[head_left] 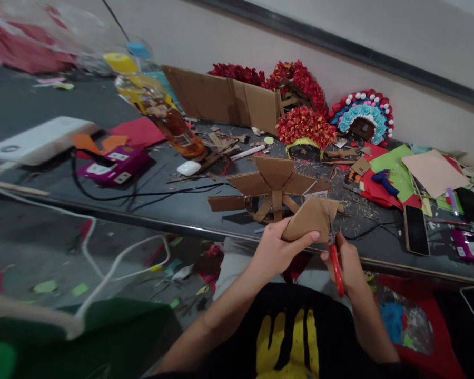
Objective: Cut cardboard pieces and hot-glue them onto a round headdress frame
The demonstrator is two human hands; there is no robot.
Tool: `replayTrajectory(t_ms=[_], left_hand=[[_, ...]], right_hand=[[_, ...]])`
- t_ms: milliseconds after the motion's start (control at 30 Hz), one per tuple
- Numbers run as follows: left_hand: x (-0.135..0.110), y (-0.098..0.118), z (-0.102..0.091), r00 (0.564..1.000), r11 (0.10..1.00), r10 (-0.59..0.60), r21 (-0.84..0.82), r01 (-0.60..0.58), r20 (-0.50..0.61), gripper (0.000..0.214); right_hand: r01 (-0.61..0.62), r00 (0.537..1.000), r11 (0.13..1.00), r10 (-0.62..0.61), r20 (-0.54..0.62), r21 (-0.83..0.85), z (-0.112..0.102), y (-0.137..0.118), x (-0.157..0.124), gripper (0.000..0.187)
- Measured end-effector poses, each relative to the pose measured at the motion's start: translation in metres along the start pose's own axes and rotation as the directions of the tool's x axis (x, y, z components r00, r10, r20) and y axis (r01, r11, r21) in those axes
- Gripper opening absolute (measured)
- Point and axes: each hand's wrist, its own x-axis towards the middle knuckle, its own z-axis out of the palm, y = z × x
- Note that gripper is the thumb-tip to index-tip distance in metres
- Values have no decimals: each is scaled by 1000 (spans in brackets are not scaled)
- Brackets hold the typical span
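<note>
A flat piece of brown cardboard (314, 216) is pinched in my left hand (274, 247), thumb on top, just above the table's front edge. My right hand (347, 263) grips scissors (335, 260) with red handles. Their blades point away from me and lie against the right part of the cardboard. Whether the blades are parted is too small to tell. Behind the held piece stands a cardboard form (275, 181) with several panels fanning out from a ring-like base. The held cardboard hides part of its right side.
Red flower-covered arches (306, 126) and a blue-and-red arch (365, 118) stand along the wall. A yellow-capped bottle (161, 110), purple box (114, 166) and white power bank (39, 141) are left. Coloured paper (395, 168), a blue glue gun (385, 181) and a phone (416, 229) lie right.
</note>
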Motion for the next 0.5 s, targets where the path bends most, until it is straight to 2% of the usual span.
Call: replayTrajectory(t_ms=[100, 200, 267, 367, 433, 500], left_hand=[[-1, 2, 2, 1000, 1000, 20, -8, -20, -19, 26], [2, 1, 4, 999, 999, 39, 3, -39, -16, 27], [4, 0, 3, 999, 999, 48, 22, -47, -10, 28], [5, 0, 0, 996, 995, 76, 59, -78, 35, 27], [5, 0, -1, 994, 993, 91, 72, -95, 53, 25], [5, -1, 0, 996, 995, 75, 58, -78, 46, 26]], right_hand=[[-87, 995, 995, 84, -60, -50, 4, -3, 2, 13], [-113, 989, 992, 106, -107, -62, 6, -3, 6, 13], [-81, 992, 996, 76, -97, -41, 3, -4, 9, 12], [10, 1000, 1000, -10, -9, 16, -5, -6, 12, 17], [7, 1000, 1000, -7, 20, 7, -8, -8, 13, 19], [-45, 999, 998, 44, -24, -50, -7, -7, 13, 14]])
